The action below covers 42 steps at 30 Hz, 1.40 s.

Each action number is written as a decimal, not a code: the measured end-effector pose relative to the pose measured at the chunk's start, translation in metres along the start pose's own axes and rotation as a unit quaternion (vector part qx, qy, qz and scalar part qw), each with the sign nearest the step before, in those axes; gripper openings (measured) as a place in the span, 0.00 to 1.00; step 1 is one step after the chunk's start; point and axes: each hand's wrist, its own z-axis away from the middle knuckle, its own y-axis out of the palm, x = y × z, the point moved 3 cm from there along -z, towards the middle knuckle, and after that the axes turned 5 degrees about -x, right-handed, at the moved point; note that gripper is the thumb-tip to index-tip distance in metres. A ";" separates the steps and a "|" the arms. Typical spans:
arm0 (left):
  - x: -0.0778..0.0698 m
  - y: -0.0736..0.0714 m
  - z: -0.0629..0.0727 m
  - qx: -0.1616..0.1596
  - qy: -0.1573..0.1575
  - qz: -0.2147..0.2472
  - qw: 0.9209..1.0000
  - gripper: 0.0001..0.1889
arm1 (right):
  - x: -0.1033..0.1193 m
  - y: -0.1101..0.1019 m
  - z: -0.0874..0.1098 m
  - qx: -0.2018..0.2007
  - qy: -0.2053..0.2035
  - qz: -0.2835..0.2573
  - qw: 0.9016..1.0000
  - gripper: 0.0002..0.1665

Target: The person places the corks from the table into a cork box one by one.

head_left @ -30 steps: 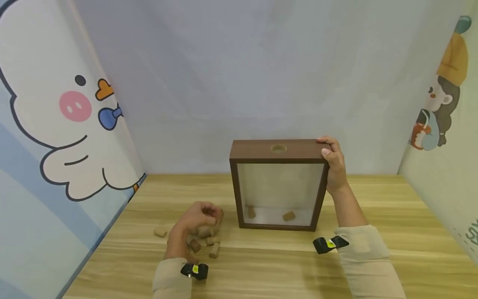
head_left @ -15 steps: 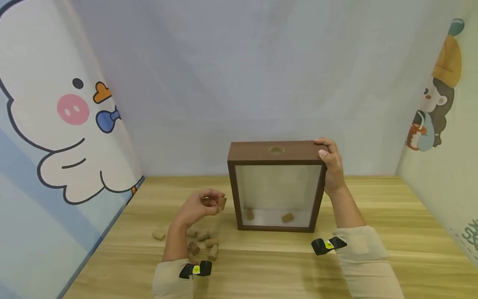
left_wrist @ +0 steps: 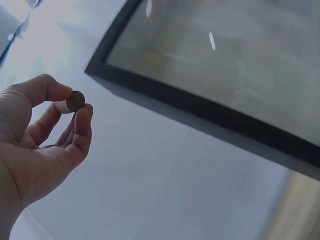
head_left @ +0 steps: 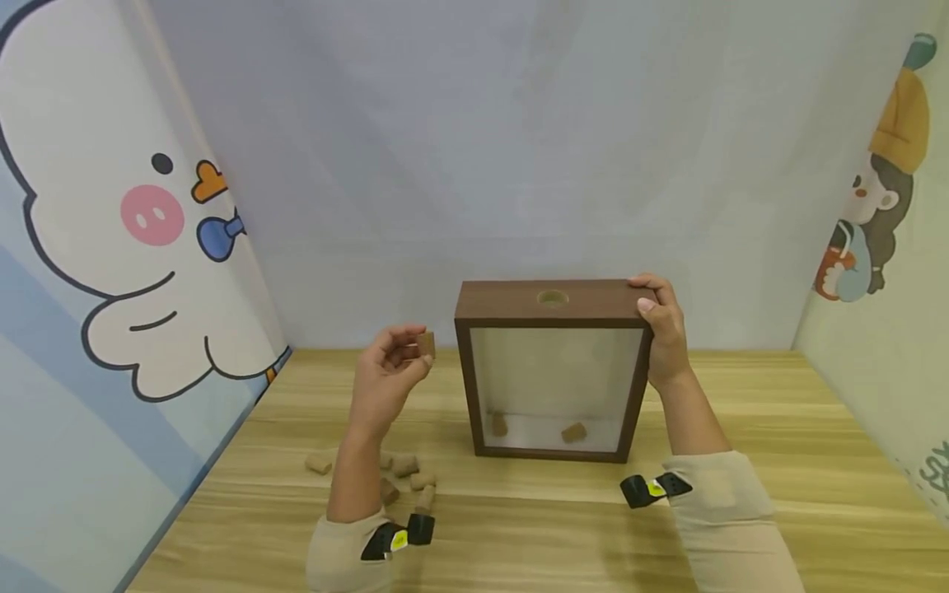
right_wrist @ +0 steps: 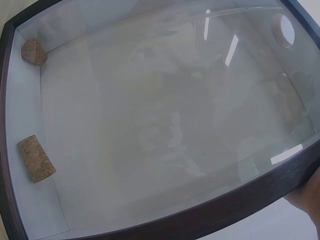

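Observation:
Between thumb and fingers my left hand [head_left: 381, 379] pinches a cork [head_left: 426, 345], raised just left of the box; the left wrist view shows the end of this cork [left_wrist: 76, 101] near a box corner. A dark brown wooden shadow box [head_left: 552, 302] with a clear front stands upright on the table, a round hole [head_left: 553, 297] in its top. My right hand [head_left: 665, 333] grips the box's upper right corner, thumb in front and fingers over the top. Inside, two corks lie on the bottom, one tapered cork [right_wrist: 36, 159] and another cork [right_wrist: 34, 52] in the corner.
Several loose corks [head_left: 405, 466] lie on the wooden table [head_left: 519, 527] beside and partly behind my left forearm. One cork [head_left: 319, 464] is off to the left. A pale curtain [head_left: 482, 165] hangs behind the box, with printed panels on both sides.
My left hand has picked a cork from the loose group and lifted it up to near the height of the box's top. The right hand and box have stayed in place.

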 end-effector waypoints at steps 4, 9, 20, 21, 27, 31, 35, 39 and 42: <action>-0.019 0.009 -0.001 -0.017 0.040 0.004 0.999 0.17 | 0.001 0.001 0.001 0.000 -0.005 0.000 1.000 0.15; -0.037 0.022 -0.004 -0.028 0.080 0.000 0.996 0.17 | 0.001 0.003 0.001 -0.001 -0.006 0.008 1.000 0.15; -0.059 0.062 -0.019 -0.001 0.098 -0.037 0.994 0.20 | 0.002 0.003 0.001 -0.013 -0.008 0.007 1.000 0.16; -0.060 0.065 -0.021 -0.001 0.100 -0.047 0.994 0.19 | 0.002 0.003 0.001 -0.012 -0.007 0.007 1.000 0.16; -0.060 0.081 -0.037 0.018 0.105 -0.099 0.989 0.19 | 0.004 0.005 0.002 -0.019 -0.003 0.023 1.000 0.16; -0.060 0.093 -0.048 0.027 0.104 -0.110 0.988 0.18 | 0.005 0.004 0.002 -0.028 -0.003 0.031 0.999 0.16; -0.059 0.105 -0.055 0.032 0.086 -0.123 0.988 0.17 | 0.005 0.005 0.002 -0.026 -0.003 0.027 0.999 0.15; -0.058 0.115 -0.063 0.048 0.050 -0.182 0.981 0.18 | 0.004 0.005 0.002 -0.027 -0.007 0.024 0.999 0.16; -0.057 0.119 -0.070 0.067 0.021 -0.221 0.973 0.18 | 0.002 0.006 0.003 -0.024 -0.003 0.018 1.000 0.16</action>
